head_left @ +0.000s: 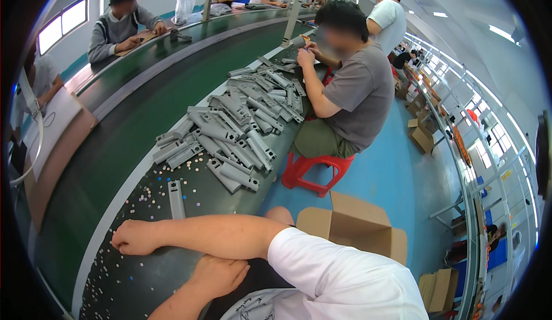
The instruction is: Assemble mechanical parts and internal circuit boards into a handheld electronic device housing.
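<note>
My right arm reaches across to the left over a dark table, and my right hand is closed, thumb and fingertips together low over the surface. Whatever it may pinch is too small or hidden. Below that forearm, by the table's near edge, my left hand has its fingers curled together, palm down; anything inside is hidden. A single grey plastic housing lies just beyond my right forearm, which covers its near end. Small round dots or discs, white, tan and blue, are scattered about my right hand.
A large heap of grey housings spreads along the table. A green conveyor belt runs at the left. A co-worker sits ahead on a red stool; others sit across the belt. An open cardboard box stands to my right.
</note>
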Tool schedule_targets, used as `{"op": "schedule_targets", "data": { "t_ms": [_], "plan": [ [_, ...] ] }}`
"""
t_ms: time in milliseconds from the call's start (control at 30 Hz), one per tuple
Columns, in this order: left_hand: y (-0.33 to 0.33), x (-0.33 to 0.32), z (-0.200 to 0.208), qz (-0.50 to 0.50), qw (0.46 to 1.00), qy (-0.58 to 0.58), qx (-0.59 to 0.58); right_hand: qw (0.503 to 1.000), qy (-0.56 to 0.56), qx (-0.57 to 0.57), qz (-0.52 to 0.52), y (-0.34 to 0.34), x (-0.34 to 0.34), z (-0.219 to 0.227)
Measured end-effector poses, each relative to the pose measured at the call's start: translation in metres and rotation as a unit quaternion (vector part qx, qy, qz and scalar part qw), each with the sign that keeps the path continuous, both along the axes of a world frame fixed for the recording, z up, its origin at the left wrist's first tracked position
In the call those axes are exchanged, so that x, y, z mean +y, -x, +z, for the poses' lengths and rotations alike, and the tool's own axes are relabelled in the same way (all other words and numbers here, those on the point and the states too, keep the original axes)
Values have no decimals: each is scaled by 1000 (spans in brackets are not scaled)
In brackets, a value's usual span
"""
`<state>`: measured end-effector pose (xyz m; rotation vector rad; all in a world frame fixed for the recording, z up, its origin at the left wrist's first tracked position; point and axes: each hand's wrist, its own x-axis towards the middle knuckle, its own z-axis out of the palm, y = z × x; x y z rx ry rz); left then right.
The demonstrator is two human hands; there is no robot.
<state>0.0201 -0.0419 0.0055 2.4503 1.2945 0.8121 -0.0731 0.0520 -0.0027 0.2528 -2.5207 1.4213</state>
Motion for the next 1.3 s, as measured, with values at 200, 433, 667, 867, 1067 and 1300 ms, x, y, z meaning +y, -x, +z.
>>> {"op": "schedule_targets", "data": {
  "t_ms": [200,433,667,867,1067,1300],
  "plan": [
    [1,-2,-1,2,1000,-6,-10,1000,0,-4,6,0,-2,2],
    [0,-1,1,-3,1000,-11,-16,1000,3,-7,9,1,-2,-1],
    [0,0,2,-4,1000,-4,-15,1000,4,3,6,2,-1,-4],
    [-2,0,3,-4,1000,-15,-20,1000,7,7,1,1,-2,-6],
    [0,-1,1,-4,1000,-17,-18,1000,9,0,-4,1,-3,-5],
    [6,-3,7,-15,999,3,-46,1000,-20,3,9,6,0,3]
  ]
}}
